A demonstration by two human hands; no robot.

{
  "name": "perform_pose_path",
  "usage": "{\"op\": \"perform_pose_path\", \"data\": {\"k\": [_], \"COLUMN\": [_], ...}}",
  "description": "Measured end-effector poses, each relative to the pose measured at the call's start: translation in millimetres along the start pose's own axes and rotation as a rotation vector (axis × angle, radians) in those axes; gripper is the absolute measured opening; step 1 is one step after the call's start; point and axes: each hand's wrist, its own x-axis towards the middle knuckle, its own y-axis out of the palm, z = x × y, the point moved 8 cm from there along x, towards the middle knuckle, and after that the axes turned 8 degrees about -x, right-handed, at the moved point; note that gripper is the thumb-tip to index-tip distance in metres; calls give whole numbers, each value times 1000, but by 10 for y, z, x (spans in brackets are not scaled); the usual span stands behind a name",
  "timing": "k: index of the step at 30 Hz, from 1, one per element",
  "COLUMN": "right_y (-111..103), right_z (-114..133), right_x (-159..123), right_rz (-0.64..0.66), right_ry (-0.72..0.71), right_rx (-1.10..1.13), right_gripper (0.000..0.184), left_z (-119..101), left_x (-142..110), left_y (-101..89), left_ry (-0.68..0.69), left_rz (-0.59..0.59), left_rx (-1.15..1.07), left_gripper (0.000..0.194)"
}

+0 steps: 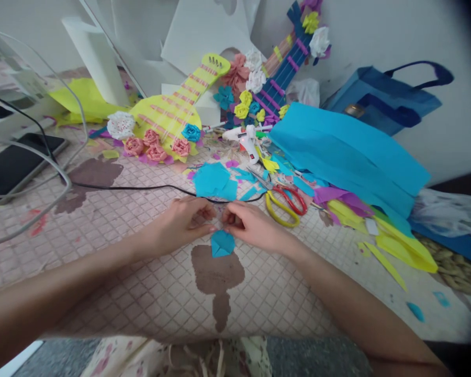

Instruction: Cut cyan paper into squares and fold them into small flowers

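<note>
A small piece of blue crepe paper [222, 244] hangs between my two hands, above the table near its middle. My left hand [186, 219] pinches its upper left edge between thumb and fingers. On the other side, my right hand [253, 222] has its fingers curled and pinched on the upper right edge. Just beyond my hands lie several cut blue paper pieces [214, 179] in a loose pile. To the right of my right hand rest scissors [286, 203] with red and yellow handles, their blades partly apart.
A yellow paper guitar [168, 118] with paper roses and a dark blue one [282, 78] lean at the back. A white glue gun [245, 140] lies among scraps. A black cable [141, 187] crosses behind my hands. Large blue paper [345, 149] and a phone [19, 159] flank them.
</note>
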Motion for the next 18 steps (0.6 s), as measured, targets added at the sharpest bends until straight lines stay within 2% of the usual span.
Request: {"op": "perform_pose_path", "data": {"k": [5,9,14,18], "right_y": [24,3,13,87], "right_z": [55,57,-128,-228], "right_x": [-37,-54,-136,-212], "right_rz": [38,2,-60,-38], "right_ry": [-16,-26,116,213], "right_rx": [-99,-50,183,477], "right_gripper": [10,11,8,7], "left_z": [-11,-41,-67,-2], "left_x": [-28,-69,-74,-64], "left_y": [50,101,120,164], "left_ry": [25,31,15,-110], "left_rz": [20,29,8,61], "left_rx": [167,261,213,-26], "left_gripper": [16,21,17,7]}}
